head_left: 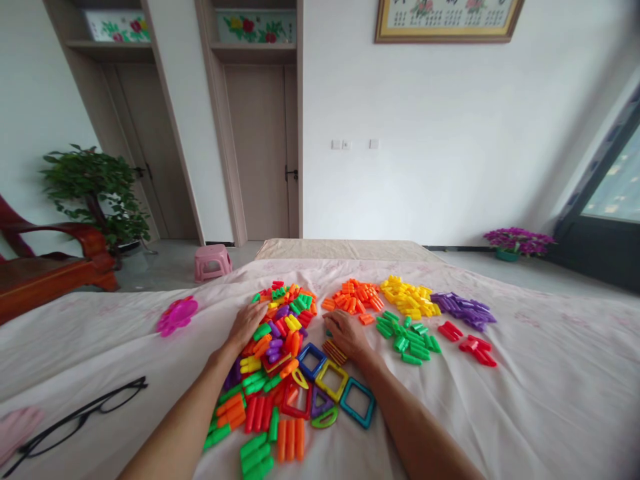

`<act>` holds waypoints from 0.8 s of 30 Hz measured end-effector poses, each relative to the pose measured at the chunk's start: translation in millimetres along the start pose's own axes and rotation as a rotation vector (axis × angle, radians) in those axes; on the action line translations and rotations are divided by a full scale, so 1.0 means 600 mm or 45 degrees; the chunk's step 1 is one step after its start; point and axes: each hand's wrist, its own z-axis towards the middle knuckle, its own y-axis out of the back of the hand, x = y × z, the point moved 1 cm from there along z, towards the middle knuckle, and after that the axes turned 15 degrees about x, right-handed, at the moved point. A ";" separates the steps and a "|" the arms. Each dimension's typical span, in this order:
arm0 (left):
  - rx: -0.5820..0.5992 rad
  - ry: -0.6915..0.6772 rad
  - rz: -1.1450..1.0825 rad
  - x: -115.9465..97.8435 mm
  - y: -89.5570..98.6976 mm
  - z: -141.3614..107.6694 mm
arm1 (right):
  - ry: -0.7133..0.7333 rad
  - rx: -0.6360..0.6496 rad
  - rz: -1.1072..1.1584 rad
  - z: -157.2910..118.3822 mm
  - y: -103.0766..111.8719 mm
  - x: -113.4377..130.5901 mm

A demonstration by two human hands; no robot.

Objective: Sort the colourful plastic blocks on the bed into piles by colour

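My left hand (pixel 249 325) rests at the left edge of a mixed pile of coloured plastic pieces (pixel 277 343), its fingertips on the pieces. Whether it grips one is hidden. My right hand (pixel 346 333) is bent over the cloth just right of the pile, beside a stack of orange-brown flat pieces (pixel 334 351); a bit of teal shows by its fingers. Nearer me lie blue (pixel 312 362), yellow (pixel 331 380) and teal (pixel 357 403) square frames. Beyond and right of my right hand are orange (pixel 355 297), yellow (pixel 410 297), green (pixel 410 339), purple (pixel 465 311) and red (pixel 479 349) groups.
On the pale cloth (pixel 125 340) at left lie a magenta toy (pixel 177 316), black glasses (pixel 83 417) and pink fabric (pixel 19 432). Beyond the cloth stand a pink stool (pixel 213 262), a wooden chair (pixel 80 257), a green plant (pixel 95 193) and purple flowers (pixel 520 241).
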 end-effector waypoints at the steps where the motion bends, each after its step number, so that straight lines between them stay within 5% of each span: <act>1: -0.002 0.003 -0.020 -0.005 -0.006 0.001 | 0.000 0.001 -0.020 0.001 -0.001 0.001; 8: 0.014 0.010 -0.151 -0.032 0.002 -0.026 | -0.028 0.020 -0.112 -0.002 -0.003 0.000; 16: 0.150 0.074 -0.131 -0.028 0.024 -0.117 | 0.001 -0.042 0.006 -0.007 0.002 -0.002; 21: -0.112 -0.146 0.189 -0.139 0.011 -0.162 | 0.050 -0.047 -0.025 -0.007 -0.001 -0.003; 24: 0.041 -0.224 0.508 -0.223 0.001 -0.187 | 0.042 -0.087 -0.005 -0.006 -0.003 -0.008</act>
